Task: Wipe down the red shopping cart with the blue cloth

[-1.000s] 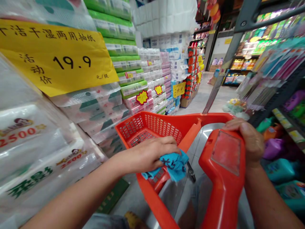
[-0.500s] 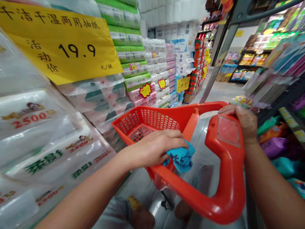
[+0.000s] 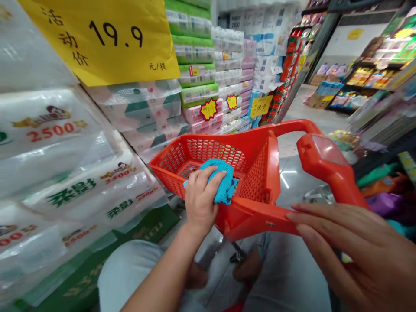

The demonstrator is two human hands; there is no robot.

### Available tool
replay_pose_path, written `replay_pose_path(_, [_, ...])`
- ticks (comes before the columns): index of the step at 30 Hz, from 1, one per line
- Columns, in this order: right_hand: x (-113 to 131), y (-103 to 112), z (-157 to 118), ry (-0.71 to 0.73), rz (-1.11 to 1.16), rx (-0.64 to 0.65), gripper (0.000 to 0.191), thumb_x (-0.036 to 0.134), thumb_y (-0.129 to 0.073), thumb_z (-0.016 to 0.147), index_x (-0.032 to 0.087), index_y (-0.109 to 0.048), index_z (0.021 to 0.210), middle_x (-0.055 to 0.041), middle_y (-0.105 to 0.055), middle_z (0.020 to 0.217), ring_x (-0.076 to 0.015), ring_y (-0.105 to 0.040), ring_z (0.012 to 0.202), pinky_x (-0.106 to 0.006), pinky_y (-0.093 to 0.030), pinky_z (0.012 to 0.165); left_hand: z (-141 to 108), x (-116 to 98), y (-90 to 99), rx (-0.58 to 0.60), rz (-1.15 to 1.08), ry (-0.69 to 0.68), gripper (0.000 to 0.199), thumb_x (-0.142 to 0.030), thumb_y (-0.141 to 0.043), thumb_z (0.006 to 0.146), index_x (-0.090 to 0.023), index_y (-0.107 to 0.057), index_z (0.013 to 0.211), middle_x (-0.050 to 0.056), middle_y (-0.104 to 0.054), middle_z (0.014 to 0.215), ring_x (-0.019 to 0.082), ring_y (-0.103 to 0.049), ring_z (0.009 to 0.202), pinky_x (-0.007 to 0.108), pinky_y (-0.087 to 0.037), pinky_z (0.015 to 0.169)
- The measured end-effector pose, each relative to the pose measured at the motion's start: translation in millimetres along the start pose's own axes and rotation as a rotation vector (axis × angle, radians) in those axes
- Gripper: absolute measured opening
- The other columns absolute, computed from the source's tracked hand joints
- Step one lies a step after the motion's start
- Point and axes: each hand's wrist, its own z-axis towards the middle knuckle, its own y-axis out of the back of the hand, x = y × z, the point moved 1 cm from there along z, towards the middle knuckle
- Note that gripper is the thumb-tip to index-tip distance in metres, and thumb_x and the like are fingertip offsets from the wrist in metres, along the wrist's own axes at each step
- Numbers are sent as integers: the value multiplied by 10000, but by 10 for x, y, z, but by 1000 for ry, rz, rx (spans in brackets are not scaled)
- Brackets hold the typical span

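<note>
Head view: left hand [image 3: 201, 199] clutches blue cloth [image 3: 224, 175] at near rim of red basket [image 3: 256, 143]; right hand [image 3: 360, 247], fingers straight, touches handle bar [image 3: 274, 219], grip unclear. Likely wiping step; next stroke calls for steadied basket.

- Looming upper left: yellow price sign [image 3: 110, 45], reading 19.9!
- Crowding the left edge: white packs [image 3: 52, 128].
- Stacked at upper centre: green packs [image 3: 193, 50].
- Lining upper right: shelved goods [image 3: 373, 78].
</note>
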Motion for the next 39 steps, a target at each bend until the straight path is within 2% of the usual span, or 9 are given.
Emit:
replay_pose_path(2, [15, -98, 59, 55, -184, 41, 247, 398, -578, 946, 235, -747, 867, -13, -731, 771, -171, -626, 710, -317, -410, 715, -106, -79, -58, -70, 10, 36, 369, -137, -550, 907, -220, -611, 1262, 107, -616, 1285, 263, -499, 1150, 452, -416, 1011])
replay_pose_path(9, [-458, -328, 348, -155, -551, 12, 587, 508, -443, 956, 185, -564, 481, -25, -441, 482, -133, -340, 505, -277, -187, 536, -228, -759, -397, -137, -122, -42, 325, -235, -506, 955, -313, -618, 1250, 49, -619, 1238, 244, -484, 1131, 415, -416, 983])
replay_pose_path(14, [-825, -479, 477, -314, -594, 3, 546, 521, -443, 910, 160, -646, 555, -18, -384, 490, -132, -281, 529, -256, -172, 520, -554, -101, -754, -123, 59, -67, 229, -222, -527, 937, -295, -650, 1116, 57, -611, 1143, 230, -506, 1070, 380, -433, 920])
replay_pose_path(17, [-910, -587, 559, -331, -596, 8, 548, 509, -430, 915, 157, -646, 555, -17, -375, 493, -127, -255, 540, -267, -169, 537, -645, 188, -922, -178, 43, 186, 319, -129, -529, 862, -251, -630, 1138, 84, -563, 1124, 230, -517, 1047, 403, -440, 938])
replay_pose_path(20, [-893, -687, 622, -316, -597, -26, 548, 496, -415, 929, 166, -635, 551, -14, -371, 489, -125, -227, 536, -287, -165, 556, -554, -26, -1117, -214, -100, 337, 448, -79, -491, 808, -225, -586, 1220, 99, -529, 1171, 237, -518, 1098, 408, -447, 961])
replay_pose_path(24, [-855, -779, 663, -252, -574, -72, 518, 455, -429, 940, 180, -600, 536, -6, -382, 490, -122, -257, 520, -296, -184, 575, -454, -372, -1382, -80, -245, 142, 440, -135, -503, 844, -265, -564, 1260, 85, -558, 1213, 222, -541, 1091, 381, -466, 956])
replay_pose_path(31, [-903, -838, 702, -235, -555, -98, 492, 426, -440, 936, 195, -568, 521, -13, -407, 497, -126, -271, 517, -308, -183, 580, -559, 137, -1501, -292, -226, 483, 447, -115, -485, 805, -217, -553, 1235, 101, -520, 1170, 239, -524, 1143, 404, -455, 996])
replay_pose_path(36, [-937, -844, 750, -262, -546, -41, 469, 437, -459, 902, 193, -510, 504, 9, -323, 491, -120, -208, 534, -297, -174, 568, -747, -212, -1632, -38, -349, 326, 421, -132, -536, 795, -279, -614, 1181, 65, -548, 1176, 211, -558, 1085, 347, -483, 943])
replay_pose_path(39, [-958, -847, 773, -247, -543, -37, 454, 437, -455, 886, 193, -451, 503, 31, -246, 503, -107, -159, 533, -287, -160, 565, -897, -57, -1666, -7, -340, 355, 367, -133, -561, 779, -283, -643, 1104, 52, -565, 1120, 200, -576, 1020, 324, -498, 901])
